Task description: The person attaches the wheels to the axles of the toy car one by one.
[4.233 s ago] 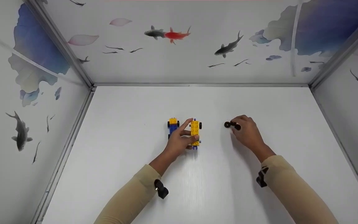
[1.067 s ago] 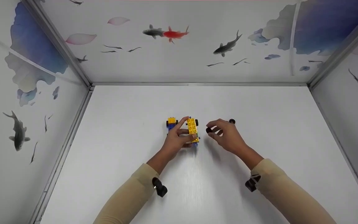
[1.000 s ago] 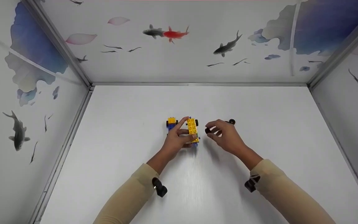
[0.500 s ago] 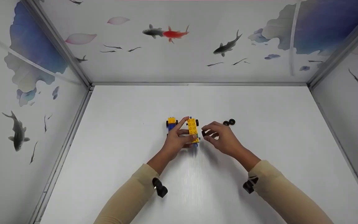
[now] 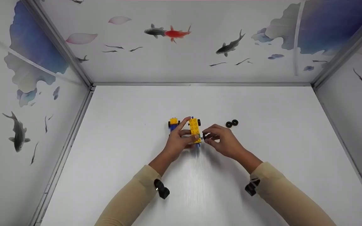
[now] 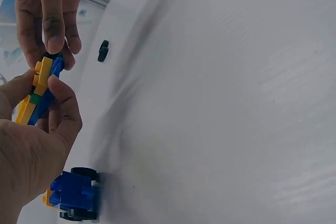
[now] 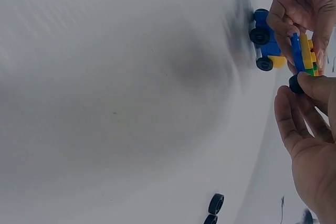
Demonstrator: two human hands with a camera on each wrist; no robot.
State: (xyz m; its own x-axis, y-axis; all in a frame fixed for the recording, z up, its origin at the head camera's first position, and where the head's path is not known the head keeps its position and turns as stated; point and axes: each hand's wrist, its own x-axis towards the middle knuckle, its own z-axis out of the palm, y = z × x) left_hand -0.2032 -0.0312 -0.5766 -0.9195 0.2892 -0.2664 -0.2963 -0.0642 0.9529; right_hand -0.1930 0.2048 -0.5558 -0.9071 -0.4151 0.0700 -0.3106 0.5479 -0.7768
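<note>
In the head view my left hand point(image 5: 176, 142) grips a toy car body point(image 5: 194, 127) made of yellow studded bricks over a blue base, held above the table. One black wheel point(image 5: 199, 122) sits at the far end of its right side. Between thumb and fingers my right hand point(image 5: 224, 141) pinches another black wheel point(image 7: 296, 84), at the near axle stub on that same side. Whether this wheel is on the stub cannot be told. Left of the held body, a blue and yellow toy car point(image 6: 73, 190) with black wheels stands on the table, partly hidden by my left hand in the head view.
Two loose black wheels point(image 5: 228, 124) lie touching on the white table point(image 5: 137, 110), beyond and right of my right hand. Printed side walls and a back wall point(image 5: 193, 62) with painted fish border the table.
My right hand has picked a wheel from the loose ones on the right and carried it left to the body's near axle. The two other wheels stay behind. My left hand has barely moved.
</note>
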